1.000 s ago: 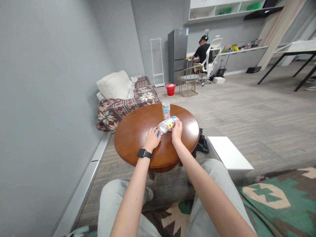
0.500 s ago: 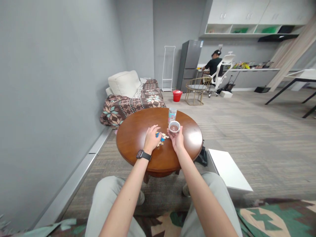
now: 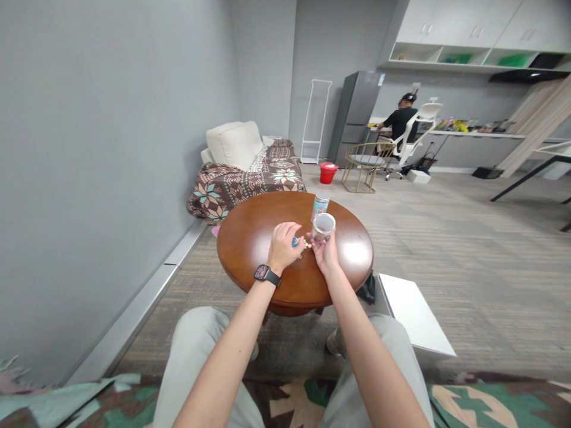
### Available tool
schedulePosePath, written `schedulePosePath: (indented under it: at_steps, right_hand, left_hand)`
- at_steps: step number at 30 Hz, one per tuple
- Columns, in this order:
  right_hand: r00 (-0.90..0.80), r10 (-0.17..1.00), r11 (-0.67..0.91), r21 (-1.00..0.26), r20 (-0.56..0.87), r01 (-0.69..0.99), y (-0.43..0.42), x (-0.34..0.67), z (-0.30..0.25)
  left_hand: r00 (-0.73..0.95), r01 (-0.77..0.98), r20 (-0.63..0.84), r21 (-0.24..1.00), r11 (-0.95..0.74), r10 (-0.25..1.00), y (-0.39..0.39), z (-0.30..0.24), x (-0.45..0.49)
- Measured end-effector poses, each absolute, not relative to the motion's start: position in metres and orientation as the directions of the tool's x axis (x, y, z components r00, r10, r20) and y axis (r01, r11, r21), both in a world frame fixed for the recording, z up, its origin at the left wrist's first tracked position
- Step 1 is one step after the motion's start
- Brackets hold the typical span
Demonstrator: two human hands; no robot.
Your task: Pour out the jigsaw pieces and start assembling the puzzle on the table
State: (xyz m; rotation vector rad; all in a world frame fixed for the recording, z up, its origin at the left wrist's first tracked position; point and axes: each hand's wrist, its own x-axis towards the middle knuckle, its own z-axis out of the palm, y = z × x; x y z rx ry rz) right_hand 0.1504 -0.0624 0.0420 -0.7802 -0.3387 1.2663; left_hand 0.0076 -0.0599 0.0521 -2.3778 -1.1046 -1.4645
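My right hand (image 3: 325,252) grips a small round canister (image 3: 322,227), its open mouth tilted toward me, just above the round wooden table (image 3: 254,226). Beside it my left hand (image 3: 284,246), with a black watch on the wrist, has its fingers curled over small puzzle pieces (image 3: 298,242), one of them blue, on the tabletop. A second, printed canister (image 3: 320,205) stands upright on the table just behind the one I hold.
A low bed with a patterned blanket (image 3: 250,181) and a white pillow lies along the grey wall on the left. A white box (image 3: 413,312) sits on the floor right of the table. Far back are a red bucket (image 3: 328,172), a gold chair and a seated person at a counter.
The canister went from lying tilted over the table, spilling pieces, to being held with its mouth up. My left hand went from flat to curled over the pieces. The view swung left.
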Motion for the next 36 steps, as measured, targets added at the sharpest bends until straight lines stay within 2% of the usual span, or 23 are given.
schedulePosePath:
  at_steps: [5,10,14,20,26,28,31,34,36]
  right_hand:
    - [0.339,0.924,0.124,-0.704,-0.174,-0.699,-0.062,0.150,0.040]
    - [0.423,0.899,0.217,-0.725,-0.113,-0.654,-0.060,0.150,0.036]
    - [0.432,0.899,0.239,-0.752,-0.067,-0.614,-0.060,0.150,0.034]
    - [0.353,0.934,0.214,-0.712,-0.050,-0.668,-0.057,0.149,0.035]
    - [0.255,0.966,0.161,-0.701,-0.031,-0.695,-0.057,0.145,0.034]
    - [0.252,0.967,0.157,-0.712,-0.029,-0.685,-0.056,0.143,0.033]
    - [0.256,0.966,0.152,-0.742,-0.028,-0.653,-0.056,0.144,0.031]
    - [0.431,0.901,0.280,-0.809,0.036,-0.516,-0.059,0.147,0.032]
    - [0.627,0.756,0.442,-0.852,0.186,-0.280,-0.064,0.148,0.035]
  left_hand:
    - [0.274,0.682,0.825,0.195,-0.705,0.494,-0.062,0.050,0.008]
    - [0.240,0.740,0.764,0.255,-0.622,0.599,-0.064,0.051,0.006]
    - [0.233,0.747,0.755,0.265,-0.610,0.614,-0.064,0.051,0.006]
    - [0.284,0.733,0.790,0.187,-0.654,0.544,-0.064,0.047,0.005]
    - [0.453,0.641,0.777,0.057,-0.766,0.437,-0.064,0.041,0.009]
    - [0.467,0.620,0.780,0.046,-0.783,0.416,-0.064,0.040,0.010]
    - [0.452,0.632,0.771,0.078,-0.771,0.448,-0.063,0.040,0.009]
    - [0.372,0.680,0.777,0.144,-0.719,0.507,-0.065,0.042,0.008]
    - [0.268,0.731,0.768,0.231,-0.642,0.581,-0.067,0.045,0.007]
